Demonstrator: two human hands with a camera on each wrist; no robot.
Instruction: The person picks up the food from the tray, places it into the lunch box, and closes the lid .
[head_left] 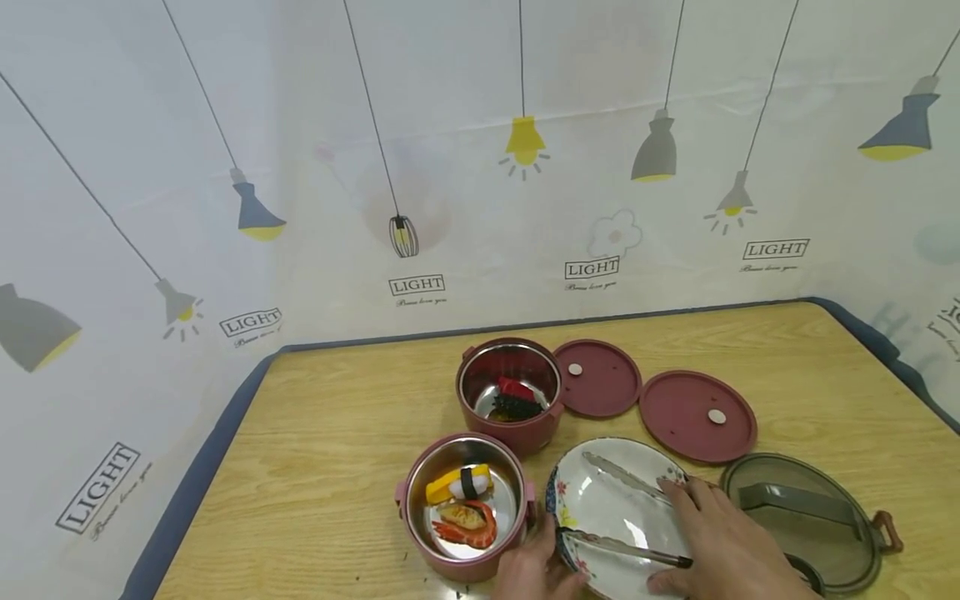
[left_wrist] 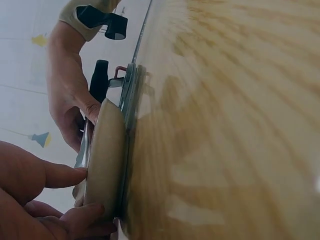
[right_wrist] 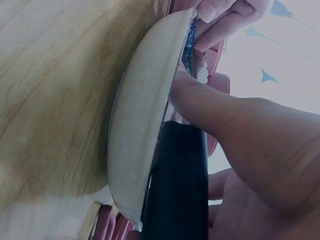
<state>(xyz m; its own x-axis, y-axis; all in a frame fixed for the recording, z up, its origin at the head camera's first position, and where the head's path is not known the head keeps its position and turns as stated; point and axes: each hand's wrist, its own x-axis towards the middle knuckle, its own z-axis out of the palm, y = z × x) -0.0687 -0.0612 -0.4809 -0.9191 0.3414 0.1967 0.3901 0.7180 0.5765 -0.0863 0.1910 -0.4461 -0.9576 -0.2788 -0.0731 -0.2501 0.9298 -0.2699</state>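
Note:
A white deep plate (head_left: 609,492) with a floral, blue-patterned rim sits near the table's front. My left hand (head_left: 534,567) pinches its left rim, thumb and fingers on either side of the edge in the left wrist view. Over the plate's right side, my right hand (head_left: 723,542) holds metal tongs (head_left: 622,546) with black handles (right_wrist: 177,175), whose two arms spread apart over the plate. In the right wrist view the thumb (right_wrist: 200,100) lies by the metal just past the handle. The palm hides the rear of the tongs.
Left of the plate stands a dark red pot (head_left: 465,565) holding sushi-like pieces and a shrimp. Behind it, another red pot (head_left: 510,433) contains red and black pieces. Two red lids (head_left: 600,383) lie at the back right; a glass lid (head_left: 795,529) lies beyond my right hand.

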